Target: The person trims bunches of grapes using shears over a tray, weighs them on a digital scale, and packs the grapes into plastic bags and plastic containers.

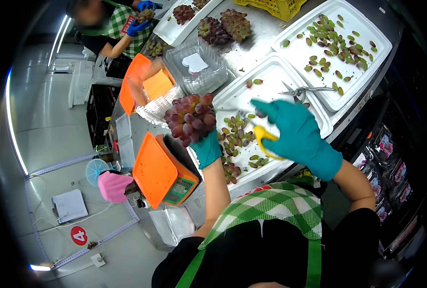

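Observation:
My left hand (206, 148), in a teal glove, holds up a bunch of reddish-purple grapes (189, 119) beside the near white tray. Over that tray (232, 98), my right hand (290, 129), also gloved in teal, has yellow-handled scissors (267, 143) in its grip, with the index finger stretched out. The scissor blades are blurred. Loose green and red grapes (235, 134) lie in the tray below. Metal pruning shears (307, 90) rest across the tray's far side, just beyond my right hand.
A second white tray (290, 41) holds many loose grapes. Clear plastic boxes (194, 62), two orange scales (156, 168), grape bunches (235, 25) and a yellow crate (275, 7) stand around. Across the table, a person (120, 29) with blue gloves holds a bunch.

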Motion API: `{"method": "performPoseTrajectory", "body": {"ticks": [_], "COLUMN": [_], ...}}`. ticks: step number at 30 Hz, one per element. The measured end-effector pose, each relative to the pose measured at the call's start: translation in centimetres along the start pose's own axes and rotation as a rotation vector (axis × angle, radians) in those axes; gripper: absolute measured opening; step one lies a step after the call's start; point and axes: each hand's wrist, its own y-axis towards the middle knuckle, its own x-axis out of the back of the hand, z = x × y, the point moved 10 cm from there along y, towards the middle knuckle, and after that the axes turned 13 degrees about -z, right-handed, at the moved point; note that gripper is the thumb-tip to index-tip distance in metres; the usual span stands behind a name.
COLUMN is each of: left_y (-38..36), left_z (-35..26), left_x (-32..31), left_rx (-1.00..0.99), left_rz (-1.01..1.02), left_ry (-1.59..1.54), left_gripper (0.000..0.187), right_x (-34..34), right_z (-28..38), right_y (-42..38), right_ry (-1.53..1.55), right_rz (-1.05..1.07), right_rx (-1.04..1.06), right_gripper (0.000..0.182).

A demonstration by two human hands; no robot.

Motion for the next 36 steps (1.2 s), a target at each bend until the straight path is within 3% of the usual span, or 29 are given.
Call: {"method": "performPoseTrajectory", "body": {"ticks": [4, 7, 8, 10, 12, 15, 21, 24, 27, 29, 32, 36], "left_y": [0.0, -0.4, -1.2, -1.2, -1.7, -2.0, -1.9, -1.8, -3.6, -1.7, -3.1, -1.7], "left_z": [2.1, -2.4, -6.2, -4.6, -4.2, -3.3, -1.7, -0.7, -4.7, -2.0, -9.4, -2.1], "left_x": [-0.8, 2.1, 3.8, 2.4, 0.9, -0.6, -2.2, -3.3, -2.7, -1.7, -0.3, -1.6], "left_rx": [0.198, 0.228, 0.346, -0.087, -0.38, -0.538, -0.642, -0.706, -1.005, -0.516, -0.747, -0.323], "left_rz": [0.066, 0.009, -0.069, -0.013, -0.028, -0.019, -0.024, -0.022, -0.077, 0.025, -0.039, 0.143], "left_ry": [-0.317, -0.456, -0.527, 0.198, 0.645, 0.841, 1.027, 1.085, 1.338, 0.944, 0.673, 0.704], "left_gripper": [0.038, 0.036, 0.038, 0.036, 0.034, 0.031, 0.026, 0.024, 0.029, 0.03, 0.033, 0.033], "right_x": [-2.3, -3.4, -3.4, -3.2, -2.7, -2.6, -3.4, -4.1, -3.9, -4.0, -4.4, -5.0], "right_z": [1.5, 1.6, 1.7, 1.9, 2.3, 2.4, 2.7, 2.3, 2.5, 2.7, 2.7, 2.3], "right_y": [-1.4, -1.6, -1.5, -1.3, -1.5, -1.8, -2.2, -2.2, -2.0, -2.1, -2.4, -2.6], "right_ry": [0.002, -0.012, -0.008, -0.026, -0.073, -0.127, -0.149, -0.089, -0.082, -0.087, -0.076, -0.03], "right_rz": [0.26, 0.288, 0.276, 0.232, 0.167, 0.158, 0.127, 0.217, 0.164, 0.123, 0.115, 0.182], "right_rx": [-0.116, -0.102, -0.098, -0.08, -0.052, -0.06, -0.05, -0.118, -0.111, -0.1, -0.106, -0.145], "right_gripper": [0.045, 0.045, 0.046, 0.047, 0.047, 0.049, 0.056, 0.053, 0.049, 0.048, 0.05, 0.053]}}
